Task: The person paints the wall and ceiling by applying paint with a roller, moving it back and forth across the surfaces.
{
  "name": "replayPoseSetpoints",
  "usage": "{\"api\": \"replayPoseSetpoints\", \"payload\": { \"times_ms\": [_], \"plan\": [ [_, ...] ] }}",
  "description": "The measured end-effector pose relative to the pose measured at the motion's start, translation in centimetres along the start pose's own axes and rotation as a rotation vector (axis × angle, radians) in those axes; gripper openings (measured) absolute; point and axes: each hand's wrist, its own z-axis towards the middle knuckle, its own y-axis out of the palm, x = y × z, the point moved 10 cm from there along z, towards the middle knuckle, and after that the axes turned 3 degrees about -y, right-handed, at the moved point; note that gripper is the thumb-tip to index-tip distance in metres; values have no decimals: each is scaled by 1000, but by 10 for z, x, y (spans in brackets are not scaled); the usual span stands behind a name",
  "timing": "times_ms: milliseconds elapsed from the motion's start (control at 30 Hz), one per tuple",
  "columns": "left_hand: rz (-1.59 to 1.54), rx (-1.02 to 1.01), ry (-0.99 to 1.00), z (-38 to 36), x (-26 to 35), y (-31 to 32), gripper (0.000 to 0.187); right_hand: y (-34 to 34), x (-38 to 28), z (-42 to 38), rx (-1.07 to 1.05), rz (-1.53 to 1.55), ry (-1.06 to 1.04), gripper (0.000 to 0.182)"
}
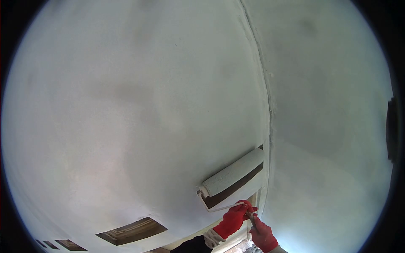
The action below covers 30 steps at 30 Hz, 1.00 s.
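A paint roller (233, 172) with a long white sleeve slants across a dark rectangular opening in the pale wall, near the corner line. Its bent wire frame runs from the sleeve's left end down to my hands. My left hand (232, 220), in a red glove, is closed around the wire near the handle. My right hand (264, 236), also red-gloved, sits just below and to the right, its fingers wrapped round the roller's handle (253, 221). The two hands are close together.
Another rectangular opening (131, 231) is low in the wall at left, with smaller ones (71, 245) at the far lower left. A crack-like seam (268, 99) runs down the corner between two pale surfaces. A dark object (392, 130) stands at the right edge.
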Motion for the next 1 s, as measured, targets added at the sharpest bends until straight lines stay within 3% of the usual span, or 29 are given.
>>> {"api": "replayPoseSetpoints", "payload": {
  "times_ms": [100,167,300,467,600,667,733,867,1000],
  "plan": [
    [-39,5,40,11,-1,0,21,-11,-2,12,-33,16,35,75],
    [-54,-18,70,13,16,7,26,-24,-24,22,-30,32,-24,57],
    [-59,-54,119,-7,35,25,26,-38,-54,17,11,-135,-204,70],
    [-2,63,283,-62,78,65,20,-66,-122,22,100,-55,-365,66],
    [105,59,491,-141,128,105,33,-88,-201,33,151,-94,-443,60],
    [355,60,780,-194,168,133,43,-103,-238,53,224,-109,-483,55],
    [252,-17,733,-222,186,138,47,-120,-277,72,315,-90,-579,66],
    [430,21,697,-278,239,153,46,-151,-339,143,318,47,-516,53],
    [646,15,768,-300,283,147,43,-187,-414,213,399,29,-676,46]
  ]
}}
